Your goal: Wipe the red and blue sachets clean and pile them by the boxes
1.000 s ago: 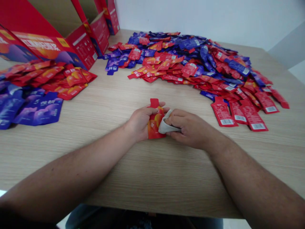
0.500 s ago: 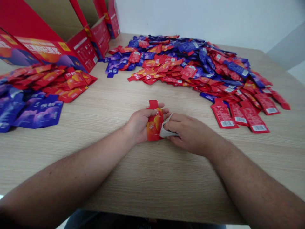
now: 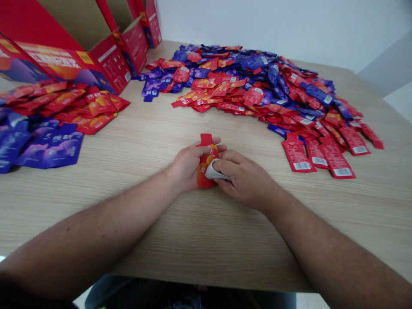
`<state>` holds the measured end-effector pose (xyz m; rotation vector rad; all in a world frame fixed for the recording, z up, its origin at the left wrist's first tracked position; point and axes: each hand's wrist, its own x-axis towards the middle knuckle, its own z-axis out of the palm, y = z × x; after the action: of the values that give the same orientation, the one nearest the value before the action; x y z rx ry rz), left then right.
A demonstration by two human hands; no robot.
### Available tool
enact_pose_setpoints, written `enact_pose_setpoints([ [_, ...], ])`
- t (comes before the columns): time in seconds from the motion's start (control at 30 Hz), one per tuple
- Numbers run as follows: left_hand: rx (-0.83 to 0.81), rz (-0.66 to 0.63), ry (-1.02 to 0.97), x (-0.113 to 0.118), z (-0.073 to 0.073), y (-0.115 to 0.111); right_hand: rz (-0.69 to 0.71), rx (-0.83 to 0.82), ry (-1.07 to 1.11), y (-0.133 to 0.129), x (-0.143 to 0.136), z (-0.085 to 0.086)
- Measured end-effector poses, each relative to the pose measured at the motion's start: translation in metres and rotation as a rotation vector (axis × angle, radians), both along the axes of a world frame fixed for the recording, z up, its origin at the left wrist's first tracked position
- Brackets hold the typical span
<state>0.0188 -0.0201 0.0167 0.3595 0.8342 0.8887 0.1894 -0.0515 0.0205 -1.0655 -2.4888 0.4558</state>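
In my left hand (image 3: 186, 167) lies a red and orange sachet (image 3: 202, 177), its narrow red neck pointing away from me. My left thumb crosses the upper part of the sachet, and the fingers lie behind it. My right hand (image 3: 243, 178) is closed around a folded white cloth (image 3: 213, 171), which rests against the sachet's front and covers its right side. Both hands are just above the table, close together. The fingertips of the right hand are partly hidden by the cloth.
A wide heap of red and purple sachets (image 3: 254, 88) spreads across the back of the table (image 3: 154, 137). Another pile of red sachets (image 3: 93, 109) and purple sachets (image 3: 51, 148) lies at the left. Behind it stand open red cartons (image 3: 111, 64) along the wall.
My right hand has moved left with the cloth, from the sachet's right edge onto its front. My left hand has stayed almost still, holding the sachet. The view has shifted slightly.
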Motion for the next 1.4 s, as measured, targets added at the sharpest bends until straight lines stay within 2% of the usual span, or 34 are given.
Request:
enact_pose_setpoints([
  [0.17,0.036,-0.013,0.0,0.002,0.0,-0.002,-0.046,0.087,0.113,-0.007,-0.01,0.0],
  [0.3,0.018,-0.012,0.002,0.002,0.0,-0.003,0.136,0.098,0.065,-0.009,-0.012,-0.002],
  [0.47,-0.021,-0.069,-0.016,0.001,0.0,-0.002,0.03,0.156,0.076,-0.006,-0.007,0.0],
  [0.6,-0.026,-0.042,-0.028,0.001,-0.002,-0.002,0.144,0.192,0.0,-0.009,-0.01,0.001],
  [0.77,-0.026,-0.026,-0.001,0.003,0.0,-0.003,0.095,0.265,0.008,-0.011,-0.013,0.002],
  [0.9,0.002,-0.029,-0.016,0.003,0.0,-0.004,0.2,0.249,-0.052,-0.012,-0.015,0.005],
  [1.03,-0.016,-0.028,0.005,0.003,-0.001,-0.002,0.103,0.272,0.011,-0.013,-0.015,0.004],
  [1.17,-0.003,0.004,0.004,0.003,-0.001,-0.002,0.26,0.198,-0.079,-0.016,-0.015,0.005],
  [1.23,0.001,0.01,-0.006,0.002,-0.001,-0.003,0.293,0.137,-0.076,-0.014,-0.012,0.005],
  [1.3,0.008,-0.021,-0.036,0.002,-0.001,-0.003,0.217,0.119,-0.015,-0.01,-0.008,0.004],
  [1.4,0.015,-0.061,-0.072,0.001,-0.001,-0.005,0.019,0.2,0.081,-0.004,-0.007,-0.001],
])
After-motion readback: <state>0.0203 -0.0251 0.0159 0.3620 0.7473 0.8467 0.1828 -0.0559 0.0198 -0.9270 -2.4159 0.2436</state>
